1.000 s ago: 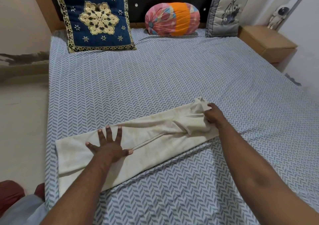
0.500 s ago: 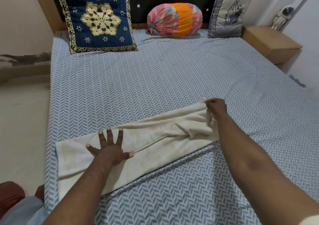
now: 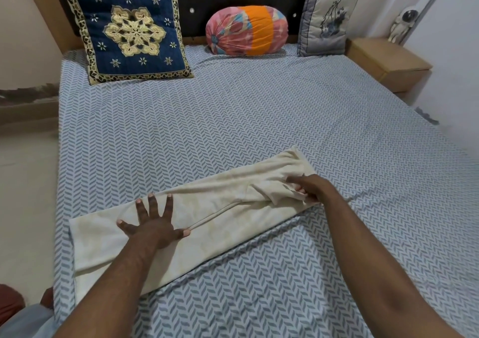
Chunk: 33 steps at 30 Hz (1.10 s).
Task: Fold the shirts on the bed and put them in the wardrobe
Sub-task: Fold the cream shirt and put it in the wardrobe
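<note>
While a cream shirt [image 3: 228, 216] lies folded into a long strip across the near part of the bed [image 3: 259, 120], one end at the bed's left edge and the other past its middle, a person works it with both bare hands. The left hand [image 3: 155, 227] rests flat on the strip near its left end, fingers straight and spread, gripping nothing. The right hand [image 3: 315, 188] is at the opposite end, fingers curled into a loose fold of cloth and apparently pinching it. The fabric looks thin, limp and light. It would likely sag and lose its creases if lifted by one corner. The sounder hold is probably the right end, with all layers pinched together and carried over toward the flat hand. No wardrobe is in view. A blue cushion [image 3: 129, 30] and a round bolster [image 3: 246, 30] sit at the head edge.
</note>
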Motion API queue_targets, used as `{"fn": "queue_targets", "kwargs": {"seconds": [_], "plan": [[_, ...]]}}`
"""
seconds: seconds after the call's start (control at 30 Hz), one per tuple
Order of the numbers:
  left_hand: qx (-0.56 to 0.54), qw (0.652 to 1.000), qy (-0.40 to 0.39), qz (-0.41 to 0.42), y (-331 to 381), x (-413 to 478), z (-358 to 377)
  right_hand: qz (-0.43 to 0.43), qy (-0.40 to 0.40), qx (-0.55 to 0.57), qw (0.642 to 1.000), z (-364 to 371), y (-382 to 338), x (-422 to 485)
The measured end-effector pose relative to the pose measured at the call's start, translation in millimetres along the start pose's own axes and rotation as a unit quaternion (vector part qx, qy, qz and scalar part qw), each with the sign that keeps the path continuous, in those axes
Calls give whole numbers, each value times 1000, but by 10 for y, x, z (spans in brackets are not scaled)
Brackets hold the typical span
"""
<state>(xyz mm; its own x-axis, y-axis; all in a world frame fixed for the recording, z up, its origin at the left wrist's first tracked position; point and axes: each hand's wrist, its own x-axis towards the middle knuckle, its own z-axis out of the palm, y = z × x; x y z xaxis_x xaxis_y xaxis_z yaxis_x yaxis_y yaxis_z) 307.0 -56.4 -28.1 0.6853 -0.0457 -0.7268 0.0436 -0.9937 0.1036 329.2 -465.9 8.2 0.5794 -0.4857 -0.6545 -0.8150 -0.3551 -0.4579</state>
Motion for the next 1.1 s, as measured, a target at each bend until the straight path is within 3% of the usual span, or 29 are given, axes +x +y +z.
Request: {"fn": "queue_targets", "kwargs": {"seconds": [0.07, 0.2, 0.33, 0.43, 0.57, 0.63, 0.73, 0.8, 0.93, 1.1], "plan": [[-1, 1000, 2, 2, 0, -11, 0, -34, 21, -64, 997, 27, 14, 19], [0, 1000, 3, 6, -8, -23, -5, -1, 4, 58, 998, -62, 25, 41], [0, 1000, 4, 9, -6, -39, -10, 38, -19, 54, 998, -8, 163, -99], [-3, 1000, 6, 11, -3, -56, -16, -10, -45, 48, 998, 48, 224, -148], [-1, 1000, 6, 13, -8, -71, -16, -163, 5, 152, 975, 36, 199, -217], [-1, 1000, 6, 13, -7, -78, -19, -196, 2, 241, 951, 53, 205, -284], [1, 1000, 8, 12, -3, -85, -24, -188, -41, 382, 904, 85, 210, -340], [-1, 1000, 9, 13, -11, -93, -20, -106, -29, 432, 895, 129, 234, -323], [-2, 1000, 10, 15, -21, -87, -4, 36, -32, 320, 946, 202, 496, -237], [-3, 1000, 10, 15, -24, -77, -4, 50, 16, 161, 986, 125, 475, -212]]}}
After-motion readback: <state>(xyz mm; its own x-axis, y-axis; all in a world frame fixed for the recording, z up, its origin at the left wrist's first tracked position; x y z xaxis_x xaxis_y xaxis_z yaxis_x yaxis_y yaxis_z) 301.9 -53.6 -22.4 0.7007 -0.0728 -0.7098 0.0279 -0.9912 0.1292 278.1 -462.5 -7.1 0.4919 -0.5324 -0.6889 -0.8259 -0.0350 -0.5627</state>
